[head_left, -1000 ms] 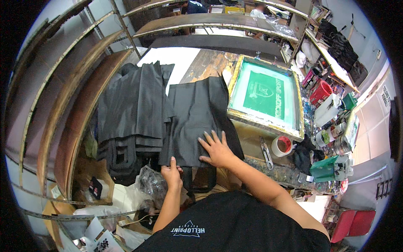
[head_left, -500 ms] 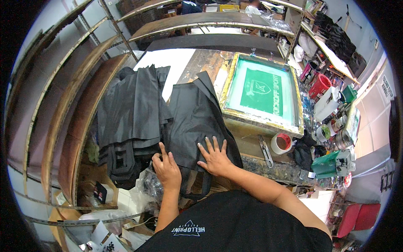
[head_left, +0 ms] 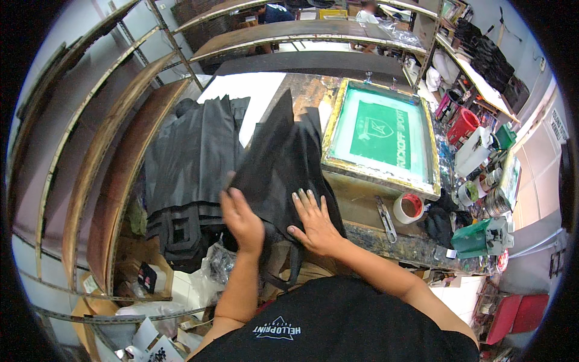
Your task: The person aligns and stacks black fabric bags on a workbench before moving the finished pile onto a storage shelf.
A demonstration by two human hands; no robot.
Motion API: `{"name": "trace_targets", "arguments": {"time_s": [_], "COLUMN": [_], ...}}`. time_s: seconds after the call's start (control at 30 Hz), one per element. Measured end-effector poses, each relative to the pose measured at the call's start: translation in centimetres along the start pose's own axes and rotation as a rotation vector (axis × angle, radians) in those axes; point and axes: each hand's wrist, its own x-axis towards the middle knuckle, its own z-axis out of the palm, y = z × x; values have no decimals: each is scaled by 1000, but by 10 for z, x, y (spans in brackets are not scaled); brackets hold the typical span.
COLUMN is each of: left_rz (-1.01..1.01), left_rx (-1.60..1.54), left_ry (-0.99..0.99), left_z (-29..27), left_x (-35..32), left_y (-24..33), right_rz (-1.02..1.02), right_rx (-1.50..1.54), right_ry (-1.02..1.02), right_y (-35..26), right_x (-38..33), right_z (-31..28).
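A black fabric bag (head_left: pixel 277 157) lies in front of me, its left side raised in a fold and its far edge peaked. My right hand (head_left: pixel 316 224) rests flat on its near right part, fingers spread. At the bag's left edge is my left hand (head_left: pixel 243 224), its fingers stretched out and slightly smeared by motion, the fingertips beside the raised fabric. Immediately left lies a stack of similar black bags (head_left: pixel 190 160), with cut-out handles toward me. A strap of the bag hangs over the table's near edge.
Right of the bag sits a framed green printing screen (head_left: pixel 377 139). Nearby are a cutter knife (head_left: pixel 386 218) and a tub with reddish ink (head_left: pixel 409 208). Paint containers (head_left: pixel 473 151) crowd the right side; a wooden rack (head_left: pixel 129 187) stands at left. Two people are partly visible at the back.
The bag's left side has risen into a fold, and its far edge now peaks. My left hand has straightened its bent fingers. My right hand stays on the bag, almost in place.
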Motion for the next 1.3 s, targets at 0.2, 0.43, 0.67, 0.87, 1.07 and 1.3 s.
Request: {"name": "trace_targets", "arguments": {"time_s": [0.2,0.43,0.67,0.87,1.07,1.3], "left_rz": [100,-171,-471,-260,802,-531], "left_rx": [10,-213,-194,268,329,-274], "left_ry": [332,695,681,889,801,-496], "left_z": [-84,-163,-215,-224,-163,-45], "left_x": [131,175,171,115,21,-112], "left_y": [-23,-41,-146,-74,9,-42], "right_rz": [-198,-169,-231,-251,-265,-288], "right_rx": [47,103,-41,-239,-276,-154], "right_ry": [28,5,-132,-209,-234,-221], "right_y": [-56,-50,-6,31,34,39], "right_x": [5,4,-1,-4,-4,-9], "right_z": [-68,-50,-9,23,25,16]}}
